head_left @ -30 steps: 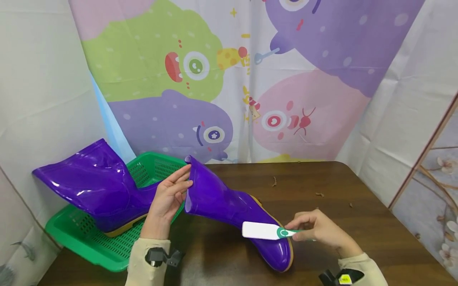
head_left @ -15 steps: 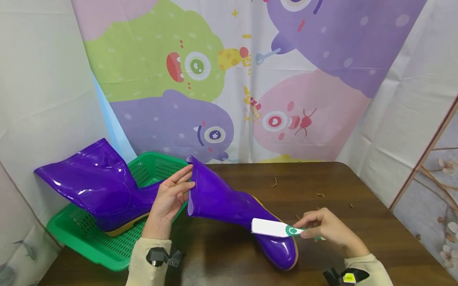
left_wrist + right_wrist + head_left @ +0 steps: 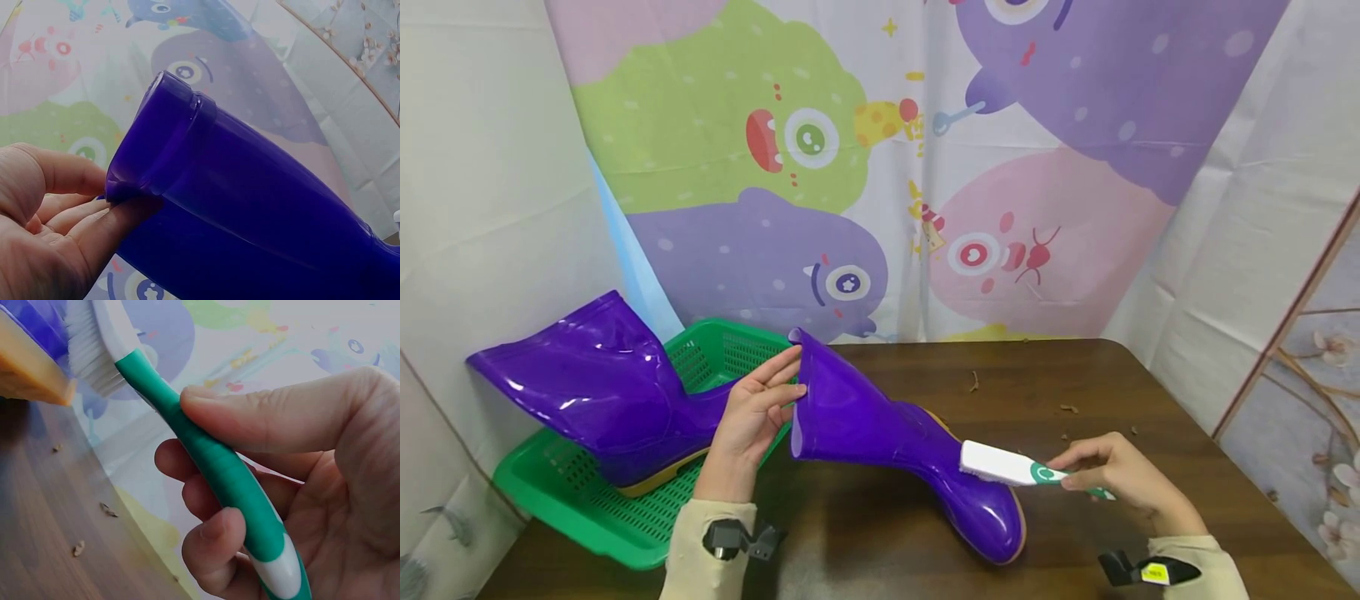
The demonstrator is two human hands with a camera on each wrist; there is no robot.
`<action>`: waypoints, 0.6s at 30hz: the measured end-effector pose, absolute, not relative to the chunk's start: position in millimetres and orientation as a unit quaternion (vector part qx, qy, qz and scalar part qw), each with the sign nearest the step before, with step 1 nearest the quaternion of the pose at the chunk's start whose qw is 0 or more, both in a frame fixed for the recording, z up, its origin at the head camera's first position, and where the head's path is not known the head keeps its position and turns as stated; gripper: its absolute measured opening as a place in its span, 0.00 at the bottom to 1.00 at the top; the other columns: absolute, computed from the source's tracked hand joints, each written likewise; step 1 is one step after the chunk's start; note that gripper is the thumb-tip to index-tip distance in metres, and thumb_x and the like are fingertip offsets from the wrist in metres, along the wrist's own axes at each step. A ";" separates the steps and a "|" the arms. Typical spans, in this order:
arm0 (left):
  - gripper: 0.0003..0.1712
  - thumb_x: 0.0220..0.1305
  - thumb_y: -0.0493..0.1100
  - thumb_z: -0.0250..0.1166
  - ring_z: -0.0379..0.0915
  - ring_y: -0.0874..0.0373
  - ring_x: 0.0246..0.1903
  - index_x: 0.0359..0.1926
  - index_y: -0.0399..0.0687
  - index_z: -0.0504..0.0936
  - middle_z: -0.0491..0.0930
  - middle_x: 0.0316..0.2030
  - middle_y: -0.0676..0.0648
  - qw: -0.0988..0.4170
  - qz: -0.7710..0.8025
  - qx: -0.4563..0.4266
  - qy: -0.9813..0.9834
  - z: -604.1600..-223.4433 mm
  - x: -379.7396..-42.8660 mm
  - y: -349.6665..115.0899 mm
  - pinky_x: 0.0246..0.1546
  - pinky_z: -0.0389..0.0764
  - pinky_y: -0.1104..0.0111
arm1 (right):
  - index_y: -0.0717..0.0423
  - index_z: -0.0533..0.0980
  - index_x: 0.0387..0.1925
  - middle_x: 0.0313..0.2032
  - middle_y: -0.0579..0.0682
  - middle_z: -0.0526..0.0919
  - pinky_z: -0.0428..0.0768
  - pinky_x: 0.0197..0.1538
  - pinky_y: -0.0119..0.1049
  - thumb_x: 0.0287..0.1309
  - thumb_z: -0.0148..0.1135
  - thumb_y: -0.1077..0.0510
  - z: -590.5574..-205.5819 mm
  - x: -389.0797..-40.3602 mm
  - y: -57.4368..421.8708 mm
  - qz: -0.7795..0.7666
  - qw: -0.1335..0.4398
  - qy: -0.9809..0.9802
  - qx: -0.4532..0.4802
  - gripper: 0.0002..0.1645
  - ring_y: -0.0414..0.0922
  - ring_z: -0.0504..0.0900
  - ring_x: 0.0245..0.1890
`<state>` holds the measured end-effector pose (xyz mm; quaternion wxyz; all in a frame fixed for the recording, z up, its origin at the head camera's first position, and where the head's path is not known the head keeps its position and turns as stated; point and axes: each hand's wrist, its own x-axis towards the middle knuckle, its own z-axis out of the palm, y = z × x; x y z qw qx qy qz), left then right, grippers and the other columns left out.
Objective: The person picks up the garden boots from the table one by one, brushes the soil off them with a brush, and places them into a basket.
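Note:
My left hand (image 3: 756, 417) pinches the top rim of a purple rain boot (image 3: 857, 408) between thumb and fingers, as the left wrist view shows closely. The boot slants down to the right, its toe low over the table. In my right hand (image 3: 1123, 471) is a scrub brush (image 3: 1000, 463) with a white head and green handle. Its white bristles (image 3: 94, 350) face the boot's foot and meet it near the instep. Thumb and curled fingers wrap the green handle (image 3: 219, 462) in the right wrist view.
A second purple boot (image 3: 617, 400) lies in a green perforated basket (image 3: 632, 550) at the left. Several small brown bits (image 3: 1067, 408) are scattered on the dark wooden table (image 3: 1165, 425). A cartoon-printed curtain (image 3: 775, 233) hangs behind.
The right hand and brush have moved to the right along the boot's foot, and the brush head has tilted. The left hand keeps its grip on the rim, nearly still.

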<state>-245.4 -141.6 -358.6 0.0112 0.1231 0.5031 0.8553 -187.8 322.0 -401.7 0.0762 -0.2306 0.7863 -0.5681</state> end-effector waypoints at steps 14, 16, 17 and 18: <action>0.32 0.62 0.21 0.55 0.82 0.63 0.36 0.68 0.38 0.72 0.82 0.52 0.53 0.012 0.843 0.108 0.526 -356.2 -244.4 -140.3 0.30 0.82 0.73 | 0.67 0.85 0.38 0.30 0.50 0.88 0.77 0.18 0.34 0.53 0.66 0.73 -401.1 -183.9 337.9 -0.549 0.053 0.811 -0.197 0.10 0.37 0.77 0.19; 0.32 0.62 0.21 0.55 0.83 0.63 0.36 0.68 0.38 0.72 0.82 0.52 0.53 0.012 0.844 0.108 0.525 -356.3 -244.5 -140.4 0.30 0.82 0.73 | 0.67 0.85 0.38 0.30 0.50 0.87 0.76 0.18 0.33 0.53 0.66 0.72 -400.3 -182.9 338.7 -0.552 0.051 0.810 -0.189 0.09 0.36 0.76 0.19; 0.32 0.62 0.21 0.55 0.83 0.63 0.37 0.68 0.38 0.72 0.82 0.51 0.53 0.011 0.845 0.109 0.524 -356.4 -244.5 -140.6 0.30 0.82 0.73 | 0.67 0.85 0.38 0.30 0.49 0.87 0.76 0.18 0.33 0.53 0.66 0.72 -399.9 -182.4 338.9 -0.552 0.049 0.812 -0.184 0.09 0.36 0.76 0.19; 0.32 0.62 0.21 0.55 0.83 0.63 0.37 0.67 0.38 0.72 0.83 0.51 0.53 0.011 0.845 0.110 0.523 -356.6 -244.6 -140.8 0.30 0.82 0.73 | 0.68 0.84 0.38 0.29 0.49 0.87 0.76 0.18 0.33 0.52 0.67 0.72 -399.5 -182.0 339.0 -0.551 0.046 0.814 -0.178 0.09 0.36 0.75 0.19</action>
